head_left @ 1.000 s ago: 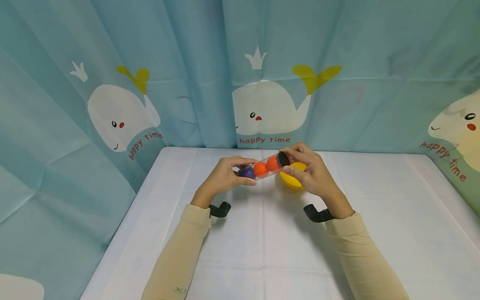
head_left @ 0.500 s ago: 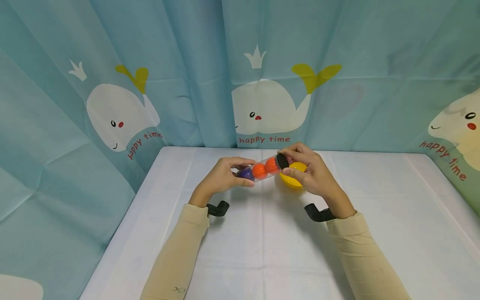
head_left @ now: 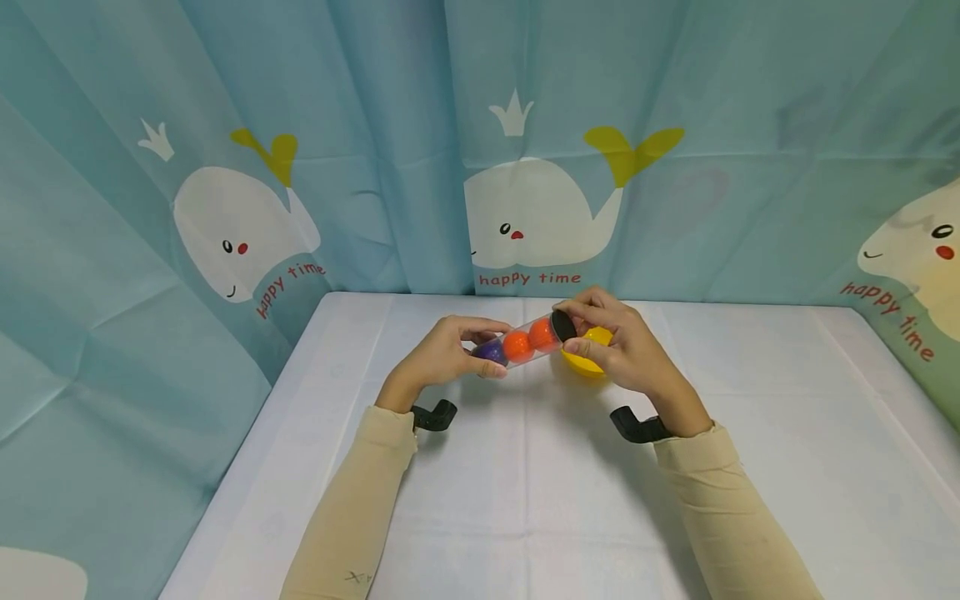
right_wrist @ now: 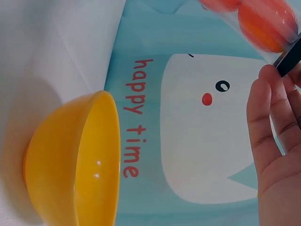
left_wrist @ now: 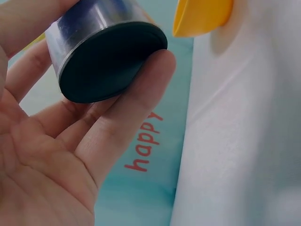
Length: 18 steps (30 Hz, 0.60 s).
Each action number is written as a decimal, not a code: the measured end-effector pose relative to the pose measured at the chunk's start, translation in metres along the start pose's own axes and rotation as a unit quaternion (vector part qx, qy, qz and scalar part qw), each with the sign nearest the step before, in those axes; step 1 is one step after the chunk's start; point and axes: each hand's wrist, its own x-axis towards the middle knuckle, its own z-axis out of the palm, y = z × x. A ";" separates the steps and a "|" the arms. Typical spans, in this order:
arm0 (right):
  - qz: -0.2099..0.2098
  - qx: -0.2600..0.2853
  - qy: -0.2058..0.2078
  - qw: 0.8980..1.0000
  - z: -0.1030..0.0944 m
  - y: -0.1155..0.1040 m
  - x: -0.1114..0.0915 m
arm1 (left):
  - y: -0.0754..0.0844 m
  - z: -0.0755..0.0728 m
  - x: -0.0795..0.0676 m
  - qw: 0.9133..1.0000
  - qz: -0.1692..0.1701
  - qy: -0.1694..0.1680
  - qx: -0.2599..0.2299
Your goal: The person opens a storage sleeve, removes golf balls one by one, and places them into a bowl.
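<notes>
A clear tube (head_left: 531, 352) with black ends is held tilted above the table, its right end higher. Inside it lie two orange balls (head_left: 517, 346) and a dark purple ball (head_left: 491, 351). My left hand (head_left: 441, 357) grips the lower left end between thumb and fingers; the left wrist view shows the dark end face (left_wrist: 113, 63) beside the fingers. My right hand (head_left: 618, 342) pinches the black cap (head_left: 564, 326) at the upper end. Behind the right hand, partly hidden by it, a yellow bowl (head_left: 583, 363) stands on the table.
A white cloth covers the table (head_left: 517, 500). Along its far edge hangs a blue curtain (head_left: 405, 208) printed with whales. A black strap mount (head_left: 435, 416) sits on the left wrist and another mount (head_left: 636, 426) on the right.
The tube and the left hand have shifted very slightly left and down. The right hand keeps its hold on the black cap, and the bowl stays put.
</notes>
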 end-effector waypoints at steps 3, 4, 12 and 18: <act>-0.002 0.005 -0.007 1.000 0.000 0.001 0.000 | -0.001 -0.002 -0.001 1.000 0.001 -0.007 -0.003; -0.004 0.009 -0.010 1.000 -0.001 0.001 0.000 | -0.002 -0.002 -0.001 1.000 0.003 -0.009 -0.004; -0.002 0.023 -0.018 1.000 -0.005 0.000 0.000 | -0.002 -0.005 -0.002 1.000 0.007 -0.011 -0.015; 0.023 0.030 0.002 0.999 -0.004 0.001 0.000 | -0.005 -0.005 -0.001 1.000 0.016 0.010 -0.020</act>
